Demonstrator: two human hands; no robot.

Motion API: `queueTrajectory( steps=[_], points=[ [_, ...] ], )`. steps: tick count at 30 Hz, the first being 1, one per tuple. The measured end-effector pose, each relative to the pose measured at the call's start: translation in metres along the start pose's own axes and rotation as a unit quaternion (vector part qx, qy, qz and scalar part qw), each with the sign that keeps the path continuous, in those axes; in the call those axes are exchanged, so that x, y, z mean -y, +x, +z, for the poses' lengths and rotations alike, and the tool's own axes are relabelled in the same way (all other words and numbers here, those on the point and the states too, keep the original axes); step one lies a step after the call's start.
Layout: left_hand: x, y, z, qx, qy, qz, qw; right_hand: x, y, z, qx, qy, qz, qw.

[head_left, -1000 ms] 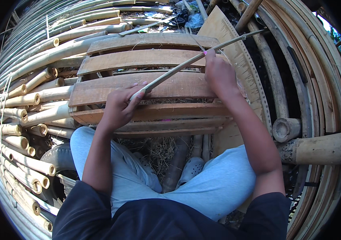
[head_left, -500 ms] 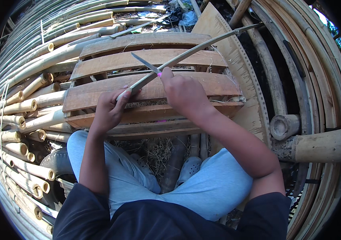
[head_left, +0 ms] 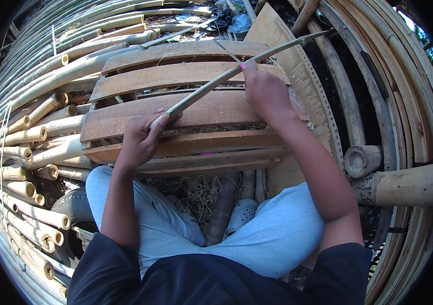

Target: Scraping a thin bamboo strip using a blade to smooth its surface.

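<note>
A long thin bamboo strip (head_left: pixel 236 68) slants from just in front of me up to the far right, above a wooden slatted pallet (head_left: pixel 175 76). My left hand (head_left: pixel 142 137) is closed around the strip's near end. My right hand (head_left: pixel 264 94) sits farther up the strip, gripping a small knife whose thin blade (head_left: pixel 229 52) rests against the strip and points to the far left. My knees in light blue trousers (head_left: pixel 277 234) are below the pallet's near edge.
Many bamboo poles (head_left: pixel 33 137) are stacked on the left, cut ends facing me. Curved bamboo slats and a thick bamboo stump (head_left: pixel 361 160) lie on the right, beside a larger log (head_left: pixel 404 185). A flat wooden board (head_left: pixel 282 46) leans behind the pallet. Straw and grey clogs (head_left: pixel 242 213) lie underfoot.
My right hand slid down the strip toward me with the knife, then moved back up it. My left hand kept hold of the near end and shifted slightly.
</note>
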State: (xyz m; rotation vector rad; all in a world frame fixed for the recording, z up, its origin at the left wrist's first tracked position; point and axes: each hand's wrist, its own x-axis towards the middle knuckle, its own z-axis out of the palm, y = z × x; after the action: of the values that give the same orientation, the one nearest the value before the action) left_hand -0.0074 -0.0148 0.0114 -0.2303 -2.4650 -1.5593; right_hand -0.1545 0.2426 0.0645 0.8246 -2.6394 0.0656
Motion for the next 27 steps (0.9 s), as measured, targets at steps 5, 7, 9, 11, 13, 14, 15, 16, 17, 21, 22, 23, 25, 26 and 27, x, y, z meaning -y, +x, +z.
queueTrajectory(
  steps=[5, 7, 9, 11, 13, 14, 15, 16, 17, 21, 22, 23, 25, 26, 27],
  points=[
    [0.002, 0.001, 0.002, -0.014, -0.02, 0.007, 1.0, 0.003, -0.001, -0.002, 0.044, 0.001, 0.024, 0.999],
    [0.006, 0.0, 0.003, -0.021, -0.046, 0.012, 0.999, 0.033, -0.01, -0.007, 0.075, 0.028, -0.018, 0.997],
    [0.007, -0.001, 0.003, -0.026, -0.03, 0.023, 0.999, 0.039, -0.013, -0.005, 0.063, 0.061, -0.115, 0.989],
    [0.006, 0.002, 0.006, -0.019, -0.034, 0.03, 0.999, 0.003, -0.002, 0.002, 0.051, 0.054, -0.076, 0.994],
    [0.004, 0.004, 0.006, -0.019, -0.031, 0.033, 0.999, -0.018, 0.01, 0.001, -0.02, 0.033, -0.048, 0.998],
    [0.001, 0.005, 0.008, -0.017, -0.037, 0.024, 0.999, -0.016, 0.005, 0.007, -0.013, 0.035, -0.016, 0.999],
    [0.002, 0.005, 0.008, -0.017, -0.041, 0.013, 0.999, 0.003, 0.001, 0.007, -0.013, 0.039, -0.018, 0.999],
    [0.003, 0.003, 0.005, -0.019, -0.038, 0.012, 0.999, 0.028, -0.005, 0.001, 0.018, 0.055, -0.044, 0.997],
    [0.008, 0.002, 0.003, -0.018, -0.007, 0.03, 0.999, 0.046, -0.011, -0.002, 0.049, 0.069, -0.07, 0.994],
    [0.014, -0.001, 0.003, -0.044, 0.045, 0.076, 0.995, 0.057, -0.019, -0.002, 0.026, 0.072, -0.159, 0.984],
    [0.011, 0.001, 0.006, -0.043, 0.041, 0.079, 0.995, 0.033, -0.008, -0.003, 0.036, 0.036, -0.088, 0.995],
    [0.005, 0.003, 0.007, -0.031, 0.025, 0.063, 0.997, 0.012, -0.001, -0.005, 0.044, 0.003, -0.019, 0.999],
    [0.002, 0.003, 0.006, -0.024, 0.013, 0.046, 0.999, 0.011, 0.0, -0.009, 0.037, 0.029, -0.042, 0.998],
    [0.003, 0.003, 0.006, -0.022, 0.029, 0.053, 0.998, 0.023, -0.007, -0.008, 0.041, 0.038, -0.059, 0.997],
    [0.005, 0.003, 0.006, -0.019, 0.045, 0.058, 0.997, 0.037, -0.014, -0.007, 0.047, 0.048, -0.074, 0.995]
  ],
)
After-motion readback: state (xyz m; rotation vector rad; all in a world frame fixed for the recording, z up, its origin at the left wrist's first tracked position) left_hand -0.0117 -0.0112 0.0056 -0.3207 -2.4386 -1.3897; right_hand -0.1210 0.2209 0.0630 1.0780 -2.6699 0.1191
